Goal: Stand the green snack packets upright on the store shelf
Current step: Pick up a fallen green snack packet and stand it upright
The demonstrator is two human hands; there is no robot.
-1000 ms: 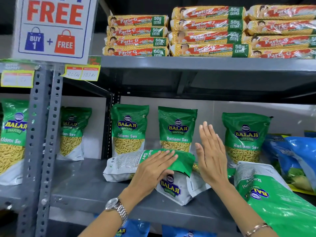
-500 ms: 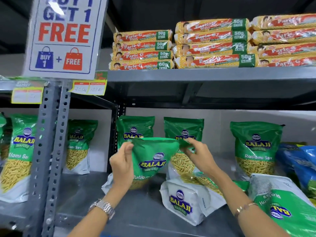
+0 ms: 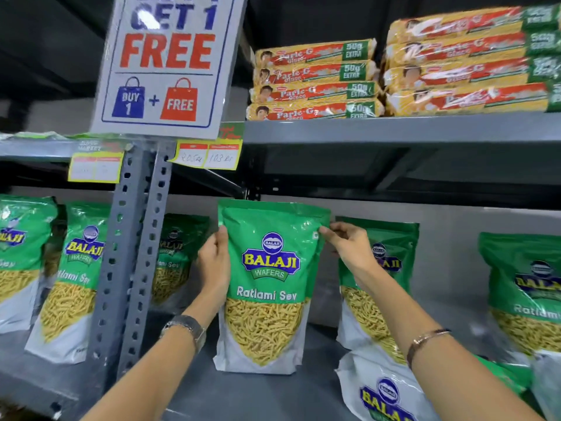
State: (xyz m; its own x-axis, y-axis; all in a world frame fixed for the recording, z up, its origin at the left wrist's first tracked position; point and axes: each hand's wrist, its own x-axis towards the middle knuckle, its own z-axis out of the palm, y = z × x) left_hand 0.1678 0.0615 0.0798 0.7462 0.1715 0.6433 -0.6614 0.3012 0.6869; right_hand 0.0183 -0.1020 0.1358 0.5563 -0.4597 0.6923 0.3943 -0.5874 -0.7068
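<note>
I hold a green Balaji Ratlami Sev packet (image 3: 268, 287) upright at the middle of the grey shelf (image 3: 267, 393), its base resting on the shelf floor. My left hand (image 3: 214, 265) grips its left edge and my right hand (image 3: 346, 247) pinches its upper right corner. Behind it stand two more green packets, one to the left (image 3: 174, 256) and one to the right (image 3: 385, 287). Another stands at far right (image 3: 522, 293). A packet (image 3: 382, 390) lies flat, upside down, at the lower right under my right forearm.
A perforated grey upright post (image 3: 133, 259) splits the shelving; further green packets (image 3: 73, 278) stand in the left bay. Biscuit packs (image 3: 312, 80) are stacked on the upper shelf (image 3: 394, 129). A "Buy 1 Get 1 Free" sign (image 3: 167, 62) and yellow price tags (image 3: 209, 156) hang above.
Both hands picked a lying packet off the shelf, turned it upright and set it standing at the shelf's middle. The view tilted upward and closer.
</note>
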